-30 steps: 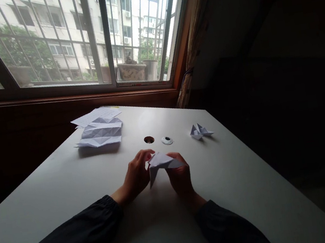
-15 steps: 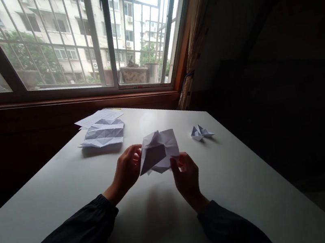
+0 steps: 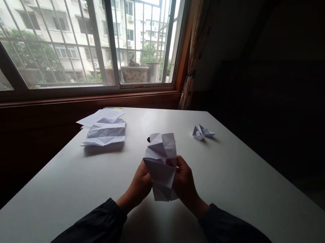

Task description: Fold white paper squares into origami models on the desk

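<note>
A creased sheet of white paper, partly folded, is held up above the table between both hands. My left hand grips it from the left, its fingers mostly hidden behind the paper; one dark fingertip shows past the upper left edge. On the right side, my right hand is closed on the sheet, with the thumb on the near face. Fold lines cross the paper, and its middle part bends toward me.
On the white table, a creased paper lies at the back left, against flat written sheets. A small folded paper boat-like shape sits at the back right. Beyond the table is a barred window.
The paper has turned and opened out taller, its lower part now hanging nearer to me. My left hand has shifted right and lower, going behind the paper; my right hand has moved slightly left.
</note>
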A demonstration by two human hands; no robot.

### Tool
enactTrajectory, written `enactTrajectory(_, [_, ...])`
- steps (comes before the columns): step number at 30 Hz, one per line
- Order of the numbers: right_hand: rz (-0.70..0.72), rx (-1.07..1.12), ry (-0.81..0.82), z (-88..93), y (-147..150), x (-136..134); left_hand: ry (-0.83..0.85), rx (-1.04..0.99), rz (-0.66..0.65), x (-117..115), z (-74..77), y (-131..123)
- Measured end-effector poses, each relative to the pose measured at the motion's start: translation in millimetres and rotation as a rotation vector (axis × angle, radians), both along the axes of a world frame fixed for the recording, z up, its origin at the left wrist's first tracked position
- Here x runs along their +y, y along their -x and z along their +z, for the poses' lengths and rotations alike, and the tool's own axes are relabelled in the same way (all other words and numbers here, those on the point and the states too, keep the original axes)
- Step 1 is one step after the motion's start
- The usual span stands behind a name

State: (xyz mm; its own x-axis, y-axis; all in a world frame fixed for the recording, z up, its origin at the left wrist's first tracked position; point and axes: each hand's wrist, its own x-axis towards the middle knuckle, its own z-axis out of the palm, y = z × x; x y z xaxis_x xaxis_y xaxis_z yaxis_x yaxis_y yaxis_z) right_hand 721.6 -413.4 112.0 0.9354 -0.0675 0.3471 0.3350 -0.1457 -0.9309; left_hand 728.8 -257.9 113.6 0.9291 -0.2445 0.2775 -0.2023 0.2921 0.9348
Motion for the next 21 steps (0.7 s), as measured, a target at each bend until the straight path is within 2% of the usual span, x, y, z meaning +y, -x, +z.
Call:
enactTrajectory(4, [-0.087,0.028,-0.033,2.7,-0.5,-3.6,0.078,0.13,-0.041,3.4,4.6,-4.7])
enactTrajectory(9, [-0.3,-0.04,0.087,-2.3,-12.6,-20.2,0.048,0.121,-0.003,21.8,0.5,-25.1])
enactTrajectory(12, [-0.404,-0.084,0.208,-6.8,-26.4,-36.4,-0.149,0.048,0.052,44.8,0.1,-42.6])
enactTrajectory(15, [-0.48,-0.104,0.326,-12.5,-44.5,-56.8,-0.55,-0.106,0.311,77.9,-0.5,-62.1])
enactTrajectory(16, [-0.488,-0.103,0.344,-14.5,-50.6,-63.6,-0.59,-0.118,0.343,89.3,-1.1,-67.9])
enactTrajectory(18, [-0.477,-0.087,0.374,-18.4,-61.3,-75.5,-0.628,-0.124,0.344,109.3,-2.9,-77.2])
enactTrajectory(21, [-0.414,-0.057,0.435,-23.8,-71.2,-86.1,-0.71,-0.122,0.218,126.3,-5.2,-83.1])
